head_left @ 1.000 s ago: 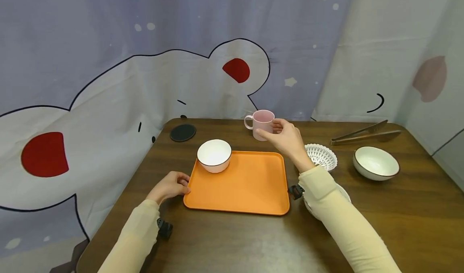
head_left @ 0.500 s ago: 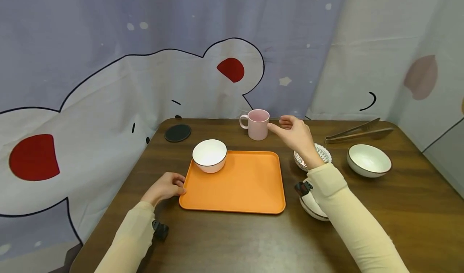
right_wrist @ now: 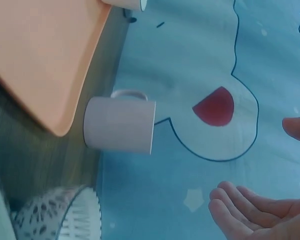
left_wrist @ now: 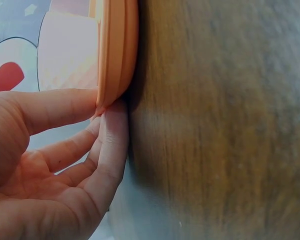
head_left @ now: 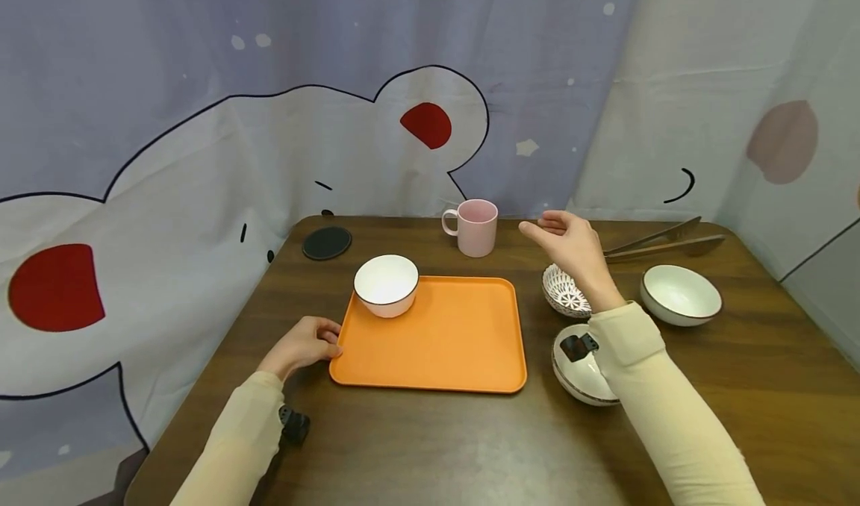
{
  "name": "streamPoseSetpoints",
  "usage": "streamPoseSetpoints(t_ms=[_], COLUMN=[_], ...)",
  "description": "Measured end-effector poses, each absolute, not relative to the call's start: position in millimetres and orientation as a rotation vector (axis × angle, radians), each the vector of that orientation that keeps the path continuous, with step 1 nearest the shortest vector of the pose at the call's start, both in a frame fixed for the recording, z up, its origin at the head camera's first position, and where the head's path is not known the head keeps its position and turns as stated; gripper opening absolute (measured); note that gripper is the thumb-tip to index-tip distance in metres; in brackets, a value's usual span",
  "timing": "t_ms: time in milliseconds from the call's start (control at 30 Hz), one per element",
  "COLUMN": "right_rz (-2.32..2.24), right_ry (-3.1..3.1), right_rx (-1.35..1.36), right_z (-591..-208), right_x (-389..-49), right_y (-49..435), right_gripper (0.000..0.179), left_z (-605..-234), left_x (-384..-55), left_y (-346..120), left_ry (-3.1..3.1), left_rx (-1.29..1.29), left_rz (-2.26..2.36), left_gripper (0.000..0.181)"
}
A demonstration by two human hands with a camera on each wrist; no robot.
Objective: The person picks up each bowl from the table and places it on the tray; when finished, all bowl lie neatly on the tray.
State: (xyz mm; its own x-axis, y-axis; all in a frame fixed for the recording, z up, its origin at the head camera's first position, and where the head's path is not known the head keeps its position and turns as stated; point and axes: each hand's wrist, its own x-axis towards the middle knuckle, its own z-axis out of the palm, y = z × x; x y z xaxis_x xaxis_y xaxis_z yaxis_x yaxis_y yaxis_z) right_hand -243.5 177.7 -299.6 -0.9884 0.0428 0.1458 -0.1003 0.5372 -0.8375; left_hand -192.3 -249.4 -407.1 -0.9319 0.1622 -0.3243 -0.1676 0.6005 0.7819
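Left grip (head_left: 301, 347) pinches tray (head_left: 450, 345); bowl (head_left: 386, 286) covers corner

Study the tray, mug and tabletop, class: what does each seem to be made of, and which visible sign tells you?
Orange tray: probably moulded plastic, smooth and satin; one even colour runs into its rounded rim.
Pink mug: likely glazed ceramic, though plastic is possible; its smooth surface looks uniform.
Tabletop: wood or wood-look laminate, softly glossy; brown grain and a pale reflection show.

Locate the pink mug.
In the head view, the pink mug stands near the back of the table, beyond the orange tray and left of the right hand, apart from it.
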Motion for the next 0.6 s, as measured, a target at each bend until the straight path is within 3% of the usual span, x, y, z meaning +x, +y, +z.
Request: streamPoseSetpoints(t_ms=[600], right_rz=[1.45], right_ry=[-2.65], right_rx=[0.025], right_z=[-294], right_x=[-237], right_y=[217], right_gripper=[0.079], left_z=[-410], left_x=[-193], left_y=[-248], left_ry=[2.494], left_rx=[-0.023], left_rz=[1.25], left_gripper=[0.044])
